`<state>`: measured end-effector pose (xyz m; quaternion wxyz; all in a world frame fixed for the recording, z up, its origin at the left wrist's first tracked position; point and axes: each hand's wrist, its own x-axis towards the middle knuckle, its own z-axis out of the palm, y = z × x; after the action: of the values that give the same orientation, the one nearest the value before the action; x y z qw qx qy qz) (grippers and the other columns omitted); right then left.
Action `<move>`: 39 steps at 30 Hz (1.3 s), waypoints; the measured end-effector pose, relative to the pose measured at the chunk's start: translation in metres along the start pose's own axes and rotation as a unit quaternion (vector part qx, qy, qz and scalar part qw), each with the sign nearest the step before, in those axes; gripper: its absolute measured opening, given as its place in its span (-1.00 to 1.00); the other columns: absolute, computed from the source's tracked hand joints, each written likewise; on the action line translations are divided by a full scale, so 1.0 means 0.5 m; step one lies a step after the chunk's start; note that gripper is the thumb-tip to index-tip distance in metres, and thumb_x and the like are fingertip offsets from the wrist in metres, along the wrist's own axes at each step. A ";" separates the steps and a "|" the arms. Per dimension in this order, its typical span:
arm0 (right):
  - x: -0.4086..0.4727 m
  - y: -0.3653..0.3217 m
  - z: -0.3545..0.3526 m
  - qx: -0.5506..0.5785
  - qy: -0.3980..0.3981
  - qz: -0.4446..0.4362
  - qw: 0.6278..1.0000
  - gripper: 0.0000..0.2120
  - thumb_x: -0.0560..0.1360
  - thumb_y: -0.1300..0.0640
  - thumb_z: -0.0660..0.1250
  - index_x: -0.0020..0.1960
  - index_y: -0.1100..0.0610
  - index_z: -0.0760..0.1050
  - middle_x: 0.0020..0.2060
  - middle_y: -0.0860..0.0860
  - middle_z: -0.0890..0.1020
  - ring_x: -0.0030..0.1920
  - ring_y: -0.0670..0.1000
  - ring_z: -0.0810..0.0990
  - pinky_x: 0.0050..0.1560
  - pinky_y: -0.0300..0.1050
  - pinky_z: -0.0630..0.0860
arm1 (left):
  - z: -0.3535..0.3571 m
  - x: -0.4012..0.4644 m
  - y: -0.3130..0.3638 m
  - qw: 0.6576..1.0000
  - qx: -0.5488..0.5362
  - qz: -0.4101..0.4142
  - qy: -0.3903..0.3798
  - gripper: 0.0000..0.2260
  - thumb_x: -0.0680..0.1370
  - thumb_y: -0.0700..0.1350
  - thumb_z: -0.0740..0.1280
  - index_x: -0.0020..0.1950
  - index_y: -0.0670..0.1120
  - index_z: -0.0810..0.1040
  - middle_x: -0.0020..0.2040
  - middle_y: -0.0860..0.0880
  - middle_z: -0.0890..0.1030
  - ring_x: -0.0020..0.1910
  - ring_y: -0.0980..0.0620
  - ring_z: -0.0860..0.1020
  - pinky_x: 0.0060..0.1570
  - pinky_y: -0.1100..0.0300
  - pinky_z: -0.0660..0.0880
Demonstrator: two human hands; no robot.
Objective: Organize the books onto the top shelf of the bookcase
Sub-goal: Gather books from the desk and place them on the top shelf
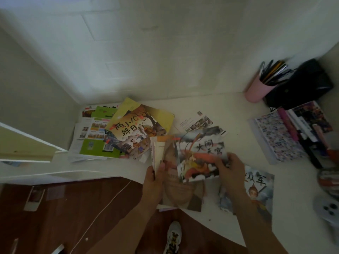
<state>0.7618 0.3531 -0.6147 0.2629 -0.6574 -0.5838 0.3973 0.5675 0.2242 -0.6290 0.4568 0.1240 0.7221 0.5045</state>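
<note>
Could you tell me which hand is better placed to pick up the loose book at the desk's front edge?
The right hand: that book lies just beside it on the right, while the left hand pinches the stack's far side.

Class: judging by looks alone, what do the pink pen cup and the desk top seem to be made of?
Pink pen cup: probably plastic, matte; even colour, smooth wall, no shine, though blur leaves it open. Desk top: likely white laminate or painted board, smooth; flat, uniform, no grain showing.
</note>
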 end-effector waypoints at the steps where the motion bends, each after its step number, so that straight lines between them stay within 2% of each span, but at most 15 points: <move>1: 0.037 -0.021 -0.013 0.036 -0.001 0.020 0.999 -0.78 0.57 0.13 0.41 -0.10 0.29 0.50 -0.23 0.18 0.60 -0.20 0.22 0.59 -0.20 0.08 0.56 | 0.003 0.000 -0.001 1.000 0.000 0.005 0.002 -0.67 0.64 0.12 0.28 0.28 -0.06 0.52 0.11 -0.06 0.69 0.07 0.02 0.69 -0.07 0.17 0.66; 4: 0.123 -0.089 -0.058 0.094 0.036 0.005 0.995 -0.70 0.58 0.15 0.39 -0.22 0.27 0.39 -0.36 0.18 0.45 -0.34 0.13 0.43 -0.26 0.05 0.43 | 0.004 0.004 -0.014 1.000 0.011 0.007 0.000 -0.67 0.65 0.14 0.24 0.28 -0.05 0.50 0.12 -0.06 0.67 0.10 -0.02 0.67 0.03 0.04 0.66; 6: 0.162 -0.124 -0.088 0.076 0.081 -0.044 0.993 -0.66 0.60 0.11 0.36 -0.23 0.23 0.31 -0.39 0.11 0.34 -0.37 0.12 0.33 -0.27 -0.02 0.30 | 0.005 0.005 -0.017 1.000 0.022 0.012 0.001 -0.67 0.65 0.13 0.23 0.27 -0.06 0.50 0.10 -0.06 0.67 0.07 0.00 0.66 -0.06 0.14 0.66; 8: 0.193 -0.138 -0.113 0.109 0.082 -0.040 0.990 -0.67 0.60 0.09 0.36 -0.13 0.34 0.38 -0.28 0.29 0.46 -0.29 0.27 0.45 -0.25 -0.03 0.36 | 0.003 0.008 -0.022 0.999 0.029 0.012 0.002 -0.68 0.66 0.13 0.22 0.25 -0.06 0.50 0.07 -0.06 0.67 0.03 0.03 0.66 -0.18 0.25 0.62; 10: 0.207 -0.150 -0.128 0.205 0.048 0.031 0.977 -0.78 0.60 0.17 0.36 -0.08 0.34 0.50 -0.17 0.29 0.60 -0.20 0.22 0.62 -0.20 -0.07 0.53 | 0.002 0.008 -0.019 0.999 0.030 0.011 0.000 -0.67 0.64 0.16 0.22 0.25 -0.04 0.50 0.07 -0.05 0.67 0.03 0.04 0.67 -0.18 0.24 0.62; 13: 0.206 -0.141 -0.139 0.341 -0.021 0.177 0.923 -0.87 0.60 0.32 0.32 -0.10 0.20 0.57 -0.09 0.10 0.66 -0.13 0.03 0.66 -0.18 -0.12 0.60 | 0.008 0.003 -0.011 1.000 0.028 0.007 0.011 -0.64 0.62 0.19 0.22 0.22 -0.05 0.50 0.04 -0.05 0.67 0.01 0.02 0.66 -0.14 0.17 0.59; 16: 0.164 -0.120 -0.178 0.352 0.013 0.188 0.917 -0.90 0.59 0.31 0.34 -0.06 0.18 0.60 -0.03 0.12 0.68 -0.08 0.05 0.68 -0.16 -0.10 0.60 | 0.013 0.000 -0.008 0.999 0.046 0.010 0.015 -0.67 0.65 0.17 0.20 0.22 -0.04 0.48 0.04 -0.03 0.64 0.00 0.03 0.63 -0.18 0.18 0.53; 22: -0.011 0.028 -0.292 0.270 0.028 0.189 0.944 -0.87 0.59 0.22 0.37 0.00 0.29 0.64 -0.09 0.16 0.74 -0.07 0.14 0.73 -0.22 -0.10 0.66 | 0.011 -0.006 -0.001 0.998 0.064 0.022 0.002 -0.67 0.66 0.16 0.19 0.26 -0.05 0.47 0.07 0.02 0.60 0.04 0.02 0.59 -0.14 0.18 0.50; 26: -0.108 0.138 -0.321 0.242 0.046 0.239 0.939 -0.80 0.60 0.18 0.36 0.08 0.32 0.63 -0.01 0.22 0.73 0.03 0.23 0.71 0.07 0.12 0.64 | 0.010 -0.002 -0.004 0.996 0.088 0.009 0.012 -0.59 0.62 0.27 0.19 0.23 -0.03 0.47 0.09 -0.02 0.60 0.08 -0.08 0.58 0.10 -0.07 0.56; 28: -0.135 0.179 -0.308 0.087 0.076 0.243 0.963 -0.75 0.60 0.10 0.39 -0.09 0.30 0.64 -0.21 0.20 0.73 -0.13 0.24 0.71 -0.04 0.17 0.64 | 0.013 -0.005 0.002 0.996 0.086 0.011 0.016 -0.57 0.61 0.27 0.20 0.19 -0.08 0.47 0.04 -0.04 0.60 0.05 -0.10 0.60 0.04 -0.09 0.58; 30: -0.149 0.194 -0.283 -0.110 0.078 0.245 0.960 -0.56 0.57 -0.08 0.40 -0.17 0.32 0.58 -0.33 0.21 0.64 -0.26 0.23 0.64 -0.14 0.22 0.62 | 0.015 -0.008 0.008 0.995 0.096 0.013 0.019 -0.60 0.64 0.22 0.19 0.18 -0.11 0.45 -0.02 -0.01 0.58 -0.01 -0.06 0.58 -0.07 0.03 0.54; 32: -0.142 0.182 -0.266 -0.238 0.103 0.271 0.927 -0.34 0.46 -0.31 0.40 0.11 0.31 0.57 -0.08 0.25 0.63 -0.07 0.25 0.62 0.01 0.23 0.60 | 0.016 -0.011 0.013 0.995 0.101 0.009 0.017 -0.65 0.66 0.19 0.18 0.20 -0.08 0.45 -0.02 0.04 0.57 0.00 -0.06 0.56 -0.02 0.03 0.51; 34: -0.119 0.144 -0.247 -0.250 0.162 0.264 0.917 -0.12 0.38 -0.29 0.49 0.45 0.28 0.35 0.28 0.30 0.47 0.25 0.35 0.47 0.25 0.30 0.46 | 0.017 -0.012 0.014 0.996 0.091 0.010 0.011 -0.67 0.66 0.20 0.19 0.21 -0.02 0.46 0.04 0.04 0.60 0.07 -0.06 0.59 0.07 -0.04 0.56; 36: -0.058 0.080 -0.206 -0.186 0.178 0.162 0.953 -0.25 0.47 -0.15 0.48 0.50 0.19 0.31 0.37 0.23 0.44 0.34 0.30 0.42 0.33 0.27 0.42 | 0.017 -0.016 0.021 0.997 0.073 0.015 0.011 -0.72 0.67 0.15 0.20 0.22 -0.01 0.48 0.06 0.04 0.61 0.03 0.05 0.61 -0.03 0.13 0.58; 39: 0.083 -0.003 -0.098 -0.130 0.044 0.054 0.989 -0.34 0.52 -0.17 0.42 0.49 0.11 0.34 0.42 0.11 0.45 0.41 0.19 0.41 0.41 0.12 0.36 | 0.017 -0.015 0.024 0.998 0.069 0.009 0.003 -0.72 0.67 0.11 0.20 0.21 -0.04 0.50 0.03 0.03 0.63 -0.02 0.12 0.60 -0.17 0.28 0.52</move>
<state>0.8016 0.3995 -0.5956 0.1785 -0.7335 -0.5821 0.3022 0.5749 0.2302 -0.6155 0.4401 0.1604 0.7557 0.4578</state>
